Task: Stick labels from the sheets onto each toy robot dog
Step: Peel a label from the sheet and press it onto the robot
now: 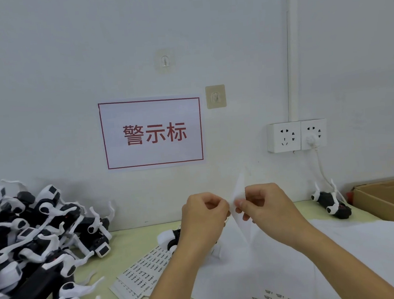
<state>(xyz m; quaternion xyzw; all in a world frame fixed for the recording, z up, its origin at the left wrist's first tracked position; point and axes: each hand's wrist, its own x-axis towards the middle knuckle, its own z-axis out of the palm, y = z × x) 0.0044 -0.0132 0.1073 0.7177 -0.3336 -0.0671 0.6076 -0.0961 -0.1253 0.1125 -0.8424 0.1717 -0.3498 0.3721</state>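
Centre frame, your left hand [203,216] and right hand [265,204] both pinch the raised label sheet [239,191], which looks thin, limp and tear-prone, so hold near its edge, above the toy robot dog [172,238].

Small assembly workshop: heap of toy dogs [32,240] on counter [137,240], label sheets [142,273], carton [391,201], wall sign [151,132].

The thin white sheet [239,193] I pinch looks like smooth, slightly translucent paper. The toy dogs [32,237] at my left are glossy black and white plastic. The table [132,240] is matt pale green, and the box [391,201] at far right is rough brown cardboard.
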